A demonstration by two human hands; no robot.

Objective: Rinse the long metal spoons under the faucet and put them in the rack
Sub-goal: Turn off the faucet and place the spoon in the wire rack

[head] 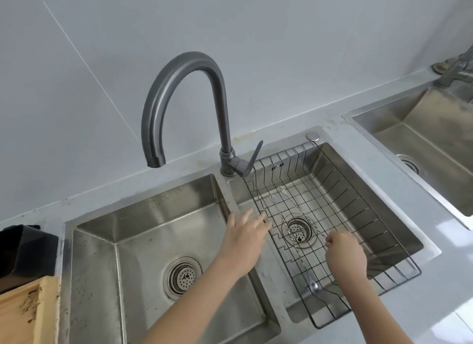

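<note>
A black wire rack sits in the right basin of a double steel sink. Two long thin metal spoons with twisted handles lie slanted on the rack's floor. One spoon shows its bowl near the rack's front edge. My right hand pinches the near end of the other spoon, whose far end has a small fork tip. My left hand hovers flat over the divider between the basins, fingers apart, holding nothing. The grey curved faucet has its spout over the left basin; no water is visible.
The left basin has a round drain strainer. The faucet lever points toward the rack. A second sink is at the far right. A black object and a wooden board stand at the left edge.
</note>
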